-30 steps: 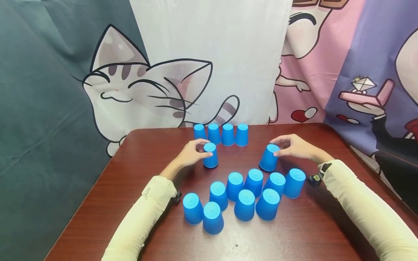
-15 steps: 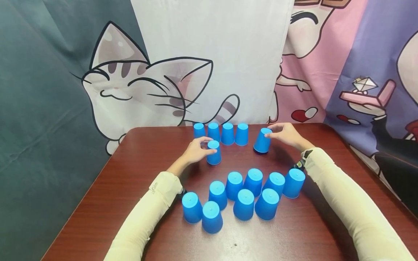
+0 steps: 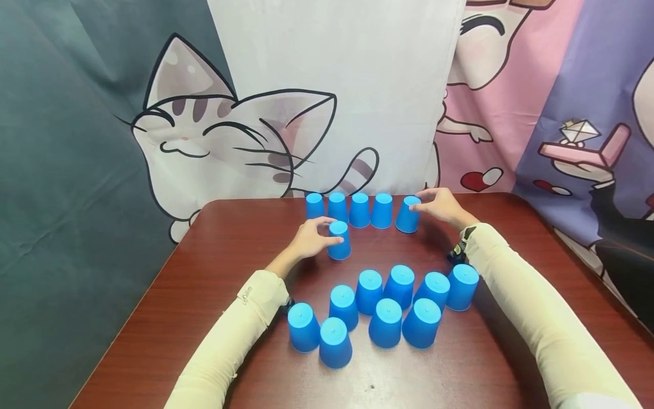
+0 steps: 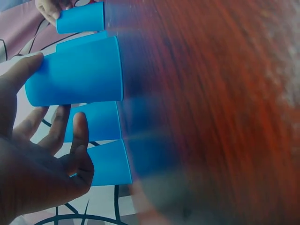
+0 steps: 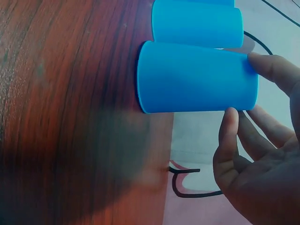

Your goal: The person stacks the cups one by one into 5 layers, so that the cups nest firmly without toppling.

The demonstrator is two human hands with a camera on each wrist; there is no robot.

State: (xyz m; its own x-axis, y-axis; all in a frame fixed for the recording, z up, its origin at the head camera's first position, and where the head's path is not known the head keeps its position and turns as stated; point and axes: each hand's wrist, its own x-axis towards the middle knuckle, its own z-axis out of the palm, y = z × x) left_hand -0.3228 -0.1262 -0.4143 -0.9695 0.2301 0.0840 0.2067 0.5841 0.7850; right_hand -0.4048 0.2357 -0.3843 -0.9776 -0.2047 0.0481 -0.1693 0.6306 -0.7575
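Blue plastic cups stand upside down on a brown wooden table [image 3: 214,272]. My left hand [image 3: 309,238] pinches one blue cup [image 3: 339,241] near its top, between thumb and fingers, just in front of the back row. In the left wrist view, the thumb presses one side of this cup [image 4: 77,72] and fingers curl at the other. My right hand [image 3: 443,205] grips another cup [image 3: 408,215] by its upper part at the right end of the back row. That cup [image 5: 197,77] stands close beside a neighbouring cup [image 5: 197,23] in the right wrist view.
Several cups [image 3: 360,211] form a row along the table's back edge. Nearer the front, several more cups [image 3: 386,324] stand in a loose cluster between my forearms. A printed cloth backdrop [image 3: 255,142] hangs right behind the table.
My right hand has carried its cup back and left to the row's right end. My left hand has shifted its cup slightly right and back. The front cluster stays put.
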